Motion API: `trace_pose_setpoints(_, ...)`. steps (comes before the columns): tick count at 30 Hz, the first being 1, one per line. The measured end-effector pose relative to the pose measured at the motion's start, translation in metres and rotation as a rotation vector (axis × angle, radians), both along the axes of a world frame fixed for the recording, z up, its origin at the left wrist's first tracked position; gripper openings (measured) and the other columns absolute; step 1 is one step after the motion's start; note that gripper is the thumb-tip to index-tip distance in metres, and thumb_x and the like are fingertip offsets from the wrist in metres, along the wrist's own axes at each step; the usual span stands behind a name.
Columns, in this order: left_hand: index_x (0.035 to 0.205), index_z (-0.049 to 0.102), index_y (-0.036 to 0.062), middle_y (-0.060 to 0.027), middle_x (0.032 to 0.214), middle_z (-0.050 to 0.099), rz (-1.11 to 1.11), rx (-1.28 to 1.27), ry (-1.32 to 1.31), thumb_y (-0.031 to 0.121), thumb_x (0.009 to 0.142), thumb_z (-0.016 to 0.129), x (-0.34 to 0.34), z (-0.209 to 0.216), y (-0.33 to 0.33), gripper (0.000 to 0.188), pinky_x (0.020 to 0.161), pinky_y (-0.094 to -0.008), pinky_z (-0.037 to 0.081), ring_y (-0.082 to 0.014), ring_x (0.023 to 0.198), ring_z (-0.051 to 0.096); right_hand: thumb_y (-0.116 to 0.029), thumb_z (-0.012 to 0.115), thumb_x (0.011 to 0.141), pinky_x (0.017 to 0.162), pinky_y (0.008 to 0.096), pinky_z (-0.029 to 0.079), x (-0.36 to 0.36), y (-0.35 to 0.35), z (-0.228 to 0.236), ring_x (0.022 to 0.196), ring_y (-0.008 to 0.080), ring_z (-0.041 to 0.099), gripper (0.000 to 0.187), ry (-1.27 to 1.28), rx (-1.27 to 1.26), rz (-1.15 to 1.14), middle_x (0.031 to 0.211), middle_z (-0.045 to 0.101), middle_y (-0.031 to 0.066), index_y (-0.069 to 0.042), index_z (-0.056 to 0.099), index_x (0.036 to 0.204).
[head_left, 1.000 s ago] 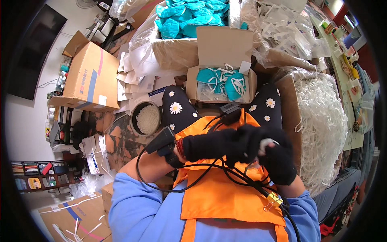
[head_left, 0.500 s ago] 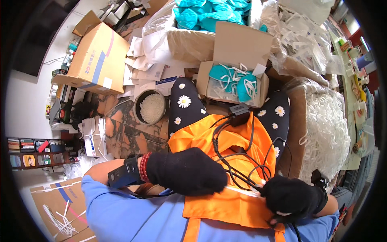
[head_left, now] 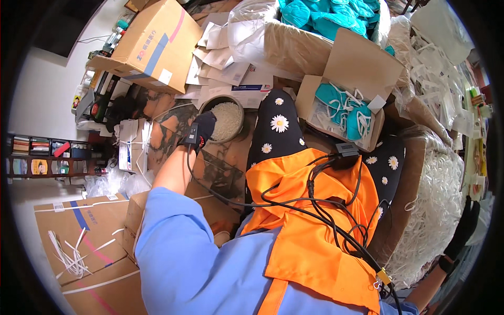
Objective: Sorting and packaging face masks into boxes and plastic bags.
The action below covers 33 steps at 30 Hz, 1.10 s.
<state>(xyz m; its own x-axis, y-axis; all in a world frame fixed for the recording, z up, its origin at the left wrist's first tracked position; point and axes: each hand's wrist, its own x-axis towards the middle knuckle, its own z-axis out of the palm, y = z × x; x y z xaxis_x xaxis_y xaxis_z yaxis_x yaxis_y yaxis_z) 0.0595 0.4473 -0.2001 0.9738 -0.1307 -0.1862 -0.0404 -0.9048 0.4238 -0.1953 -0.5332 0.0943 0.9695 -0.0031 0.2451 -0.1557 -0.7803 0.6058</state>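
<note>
My left hand point(head_left: 203, 129), in a black glove, is at the left rim of a round grey bowl point(head_left: 241, 116) of small white pieces point(head_left: 227, 119). Its fingers are too dark and hidden to read. At the far right my right hand point(head_left: 464, 229), also black-gloved, stretches out flat beyond a carton of tangled white elastic straps point(head_left: 428, 205); nothing shows in it. Between my knees, a small open carton point(head_left: 362, 63) holds teal face masks point(head_left: 359, 122) with white straps, plus clear wrapping.
Ahead stands a plastic-lined box point(head_left: 294, 46) heaped with teal masks point(head_left: 336, 18). A large carton point(head_left: 157, 44) and flat paper packets point(head_left: 226, 73) lie left of it. Strapped cartons point(head_left: 68, 212) are at lower left. Black cables point(head_left: 315, 210) cross my orange apron point(head_left: 283, 184).
My hands have parted from the apron at my waist. The left has reached forward to the bowl, the right out to the far right. The view has shifted too.
</note>
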Motion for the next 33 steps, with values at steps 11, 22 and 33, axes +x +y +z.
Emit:
trace_pose_setpoints(11, 0.095, 0.064, 0.0070, -0.0144, 0.088, 0.067, 0.189, -0.153, -0.312, 0.024, 0.087, 0.059, 0.076, 0.113, -0.170, 0.020, 0.072, -0.0386, 0.050, -0.0323, 0.082, 0.065, -0.025, 0.067, 0.085, 0.087, 0.0350, 0.047, 0.009, 0.018, 0.053, 0.097, 0.0282, 0.060, 0.031, 0.081, 0.175, -0.351, 0.108, 0.061, 0.0133, 0.000, 0.062, 0.103)
trace_pose_setpoints(22, 0.096, 0.063, 0.0063, -0.0174, 0.082, 0.066, -0.015, 0.097, -0.120, 0.039, 0.083, 0.061, 0.093, 0.104, -0.378, 0.035, 0.071, -0.0452, 0.051, -0.0364, 0.083, 0.064, -0.015, 0.053, 0.085, 0.077, 0.0385, 0.050, 0.236, 0.337, -0.123, 0.091, 0.0290, 0.062, 0.021, 0.318, 0.728, 0.386, 0.103, 0.063, 0.0123, -0.008, 0.062, 0.102)
trace_pose_setpoints(33, 0.088, 0.060, 0.0089, -0.0134, 0.086, 0.055, -0.270, 0.100, -0.576, 0.008, 0.079, 0.055, 0.097, 0.073, -0.376, 0.011, 0.066, -0.0437, 0.049, -0.0339, 0.081, 0.059, -0.013, 0.055, 0.083, 0.082, 0.0404, 0.048, 0.251, 0.352, -0.220, 0.107, 0.0279, 0.057, 0.032, 0.266, 1.090, 0.327, 0.120, 0.057, 0.0150, -0.006, 0.057, 0.114)
